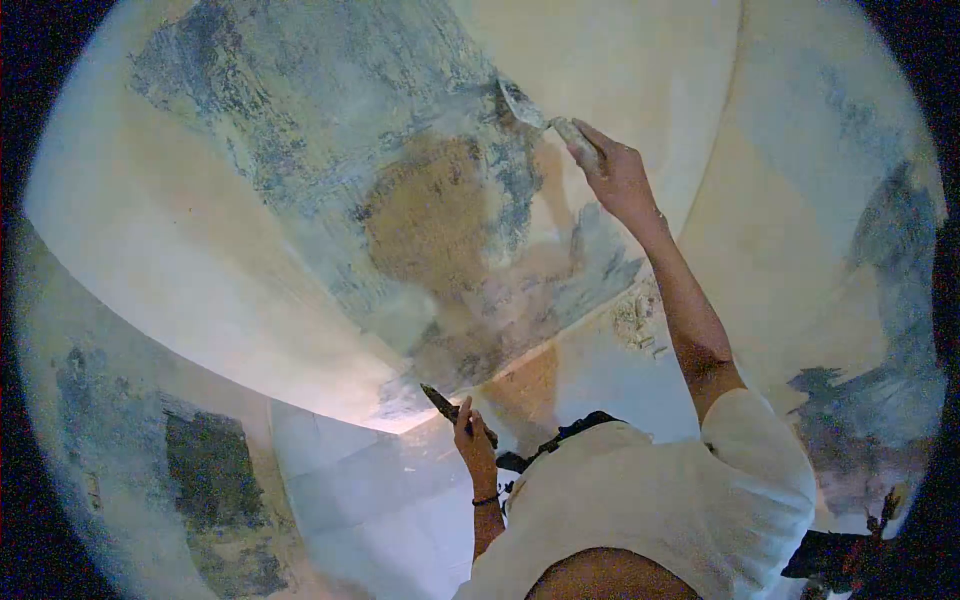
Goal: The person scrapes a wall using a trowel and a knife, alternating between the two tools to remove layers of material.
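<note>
My right hand is raised high and closed around the pale, smeared handle of a putty knife. Its metal blade lies at the wall, on the right edge of a large patch of patchy grey-blue coating. Lower down, my left hand grips a dark, narrow, blade-like tool, its tip pointing up and left close to the bottom edge of the lit wall panel. A brown area shows within the coating between the two hands.
Rough crumbly texture marks the surface below my right forearm. A dark rectangular patch is on the lower left surface. Grey-blue smears run down the right side. A dark object stands at the lower right, beside my sleeve.
</note>
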The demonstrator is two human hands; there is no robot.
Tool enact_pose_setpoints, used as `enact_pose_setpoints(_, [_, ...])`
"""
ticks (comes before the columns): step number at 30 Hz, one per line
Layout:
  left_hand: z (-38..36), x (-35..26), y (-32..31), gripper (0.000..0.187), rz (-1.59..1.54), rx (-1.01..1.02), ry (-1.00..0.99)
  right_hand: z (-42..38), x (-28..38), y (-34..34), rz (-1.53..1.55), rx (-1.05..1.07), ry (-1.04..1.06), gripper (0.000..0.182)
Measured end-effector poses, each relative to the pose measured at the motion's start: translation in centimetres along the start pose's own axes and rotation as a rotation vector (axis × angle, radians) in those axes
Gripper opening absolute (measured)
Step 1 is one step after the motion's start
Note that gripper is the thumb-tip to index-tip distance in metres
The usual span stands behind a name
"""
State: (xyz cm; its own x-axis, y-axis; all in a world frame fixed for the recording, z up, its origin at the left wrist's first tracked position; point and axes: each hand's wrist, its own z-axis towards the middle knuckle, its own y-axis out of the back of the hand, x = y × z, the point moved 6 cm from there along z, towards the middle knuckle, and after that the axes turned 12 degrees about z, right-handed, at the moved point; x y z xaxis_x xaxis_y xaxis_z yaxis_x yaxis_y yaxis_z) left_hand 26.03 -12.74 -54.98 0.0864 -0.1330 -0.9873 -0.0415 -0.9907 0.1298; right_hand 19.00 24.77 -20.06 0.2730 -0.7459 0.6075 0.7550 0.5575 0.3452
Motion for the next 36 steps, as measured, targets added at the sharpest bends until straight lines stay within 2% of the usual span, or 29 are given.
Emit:
enact_pose_setpoints(4, [0.0,2.0,0.0,0.029,0.002,-0.006,0.055,0.8,0.1,-0.8,-0.003,-0.055,-0.070,0.043])
enact_pose_setpoints(8, [-1.1,4.0,0.3,0.028,0.086,0.006,0.164,1.0,0.3,-1.6,-0.009,-0.140,0.074,0.039])
enact_pose_setpoints(9, [-0.2,7.6,0.6,0.029,0.237,-0.078,0.074,0.9,0.4,-1.8,-0.022,-0.148,0.070,0.038])
enact_pose_setpoints(10, [0.1,9.4,0.8,0.030,0.250,-0.088,0.060,0.9,0.5,-1.9,-0.034,-0.157,0.064,0.038])
enact_pose_setpoints(13, [0.7,8.8,2.1,0.035,0.303,-0.098,0.064,0.9,0.5,-2.3,-0.094,-0.168,0.126,0.036])
enact_pose_setpoints(16, [0.4,4.2,3.3,0.037,0.330,-0.101,0.063,0.7,0.5,-2.8,-0.137,-0.193,0.141,0.034])
enact_pose_setpoints(17, [2.6,9.9,3.9,0.035,0.249,-0.144,-0.023,0.5,0.4,-3.0,-0.156,-0.208,0.172,0.034])
enact_pose_setpoints(19, [2.3,7.3,4.1,0.034,0.115,-0.137,0.023,0.8,0.1,-3.3,-0.193,-0.243,0.236,0.033])
enact_pose_setpoints(21, [1.9,4.4,4.1,0.033,0.080,-0.118,0.107,1.0,0.0,-3.2,-0.198,-0.237,0.188,0.032])
enact_pose_setpoints(28, [1.2,4.2,3.4,0.031,-0.038,-0.042,0.132,1.2,-0.3,-2.7,-0.169,-0.242,0.182,0.031])
enact_pose_setpoints(30, [0.8,3.5,2.9,0.032,-0.079,0.008,0.140,0.1,-1.4,-3.6,-0.274,-0.240,0.232,0.032])
enact_pose_setpoints(31, [0.3,3.3,2.7,0.033,-0.103,-0.016,0.204,0.1,-1.7,-4.3,-0.315,-0.239,0.272,0.033])
enact_pose_setpoints(34, [-0.5,5.0,2.9,0.033,-0.063,-0.043,0.250,0.2,-2.1,-5.4,-0.194,-0.239,0.182,0.041])
enact_pose_setpoints(36, [-1.4,5.5,3.3,0.033,-0.072,-0.064,0.242,1.9,-0.5,-5.5,-0.179,-0.274,0.266,0.041])
